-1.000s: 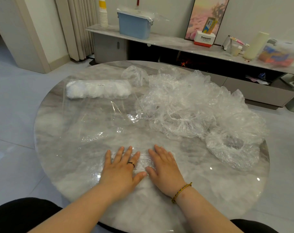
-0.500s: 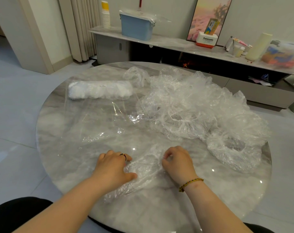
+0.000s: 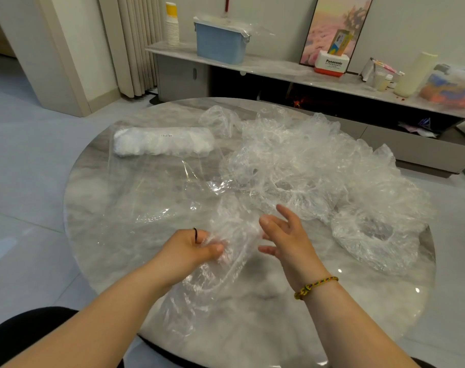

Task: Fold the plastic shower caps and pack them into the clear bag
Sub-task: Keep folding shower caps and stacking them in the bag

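Note:
My left hand [image 3: 190, 247] grips a crumpled clear shower cap [image 3: 220, 264] lifted off the round marble table [image 3: 279, 328]; the cap hangs down toward me. My right hand [image 3: 284, 235] is just right of the cap, fingers spread and relaxed, touching its edge at most. A large heap of loose shower caps [image 3: 305, 166] fills the right half of the table. The clear bag [image 3: 157, 187] lies flat at left, with a white roll of packed caps [image 3: 163, 141] in its far end.
Another cap [image 3: 372, 240] lies spread at the table's right edge. Behind the table runs a low shelf [image 3: 279, 67] with a blue bin [image 3: 220, 42], stacked paper cups [image 3: 172, 25] and small boxes. Pale tiled floor surrounds the table.
Both hands went from pressing flat on a cap to gathering it. The left hand has lifted the cap off the table; the right hand has let go and opened.

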Demonstrator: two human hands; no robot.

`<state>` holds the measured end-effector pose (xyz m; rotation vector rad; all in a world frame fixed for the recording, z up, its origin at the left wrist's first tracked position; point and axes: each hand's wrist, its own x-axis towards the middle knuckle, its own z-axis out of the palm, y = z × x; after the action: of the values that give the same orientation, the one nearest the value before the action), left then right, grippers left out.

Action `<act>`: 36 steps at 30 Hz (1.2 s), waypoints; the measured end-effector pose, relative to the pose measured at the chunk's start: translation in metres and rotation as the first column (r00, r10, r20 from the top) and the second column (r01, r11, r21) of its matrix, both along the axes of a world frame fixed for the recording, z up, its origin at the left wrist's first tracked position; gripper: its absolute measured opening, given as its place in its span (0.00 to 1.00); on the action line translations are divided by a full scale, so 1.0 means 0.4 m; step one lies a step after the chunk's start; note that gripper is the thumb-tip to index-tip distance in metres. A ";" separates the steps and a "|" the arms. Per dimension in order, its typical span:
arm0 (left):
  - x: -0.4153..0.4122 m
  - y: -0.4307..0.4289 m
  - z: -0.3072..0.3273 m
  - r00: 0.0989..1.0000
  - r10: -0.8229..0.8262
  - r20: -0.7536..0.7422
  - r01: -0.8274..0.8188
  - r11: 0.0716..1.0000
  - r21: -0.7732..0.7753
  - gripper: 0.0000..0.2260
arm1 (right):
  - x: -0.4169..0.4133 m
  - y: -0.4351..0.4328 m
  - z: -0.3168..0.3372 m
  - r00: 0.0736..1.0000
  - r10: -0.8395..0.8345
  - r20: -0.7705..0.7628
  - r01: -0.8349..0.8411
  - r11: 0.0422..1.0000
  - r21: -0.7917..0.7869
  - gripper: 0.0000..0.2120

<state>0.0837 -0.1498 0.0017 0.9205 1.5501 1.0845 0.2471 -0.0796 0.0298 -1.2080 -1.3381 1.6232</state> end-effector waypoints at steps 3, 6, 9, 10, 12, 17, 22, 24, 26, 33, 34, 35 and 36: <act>0.001 0.010 0.009 0.992 0.123 0.025 -0.125 0.989 0.074 0.06 | 0.002 -0.014 -0.001 0.965 0.228 0.132 -0.209 0.967 -0.143 0.21; 0.006 0.012 0.026 0.990 0.142 0.022 -0.144 0.979 0.141 0.01 | -0.010 -0.037 -0.006 0.890 0.392 0.231 -0.373 0.920 -0.123 0.09; 0.012 0.004 0.064 0.993 0.117 0.022 -0.119 0.969 0.216 0.01 | -0.032 -0.044 -0.001 0.923 0.313 0.224 -0.333 0.941 0.055 0.10; 0.010 0.002 0.075 0.994 0.106 -0.003 -0.102 0.962 0.252 0.02 | -0.039 -0.042 0.004 0.944 0.262 0.203 -0.291 0.948 0.129 0.12; 0.007 -0.004 0.108 0.987 0.125 -0.103 -0.085 0.940 0.329 0.11 | -0.048 -0.035 0.014 0.975 0.154 0.159 -0.195 0.937 0.290 0.15; -0.011 -0.016 0.152 0.917 0.227 -0.327 -0.032 0.861 0.508 0.18 | -0.044 -0.013 0.042 0.984 -0.059 0.169 -0.104 0.584 0.805 0.09; -0.050 -0.047 0.081 0.447 0.012 -0.895 0.574 0.763 0.297 0.12 | -0.013 -0.020 -0.024 0.882 -0.143 0.449 -0.417 0.207 0.885 0.07; -0.047 -0.068 0.039 0.314 -0.070 -0.947 0.639 0.753 0.157 0.20 | 0.005 -0.037 -0.069 0.808 -0.175 0.563 -0.537 0.174 0.825 0.08; -0.048 -0.080 -0.006 0.251 -0.156 -0.955 0.624 0.781 0.036 0.21 | 0.017 -0.055 -0.100 0.740 -0.155 0.655 -0.626 0.200 0.754 0.08; -0.058 -0.104 -0.058 0.411 -0.306 -0.859 0.426 0.897 -0.116 0.20 | 0.027 -0.085 -0.155 0.660 -0.029 0.750 -0.723 0.246 0.646 0.21; -0.059 -0.106 -0.056 0.476 -0.316 -0.821 0.401 0.909 -0.118 0.18 | 0.031 -0.086 -0.158 0.649 -0.008 0.761 -0.736 0.245 0.631 0.22; -0.061 -0.110 -0.049 0.558 -0.321 -0.765 0.374 0.920 -0.113 0.17 | 0.033 -0.090 -0.153 0.636 0.038 0.771 -0.750 0.267 0.605 0.21; -0.065 -0.112 -0.045 0.654 -0.312 -0.689 0.348 0.933 -0.093 0.16 | 0.031 -0.093 -0.145 0.628 0.098 0.772 -0.757 0.307 0.577 0.20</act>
<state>0.0578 -0.1945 -0.0164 1.7150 1.8400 0.5084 0.2593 -0.1169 -0.0280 -0.6271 -2.7300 0.4331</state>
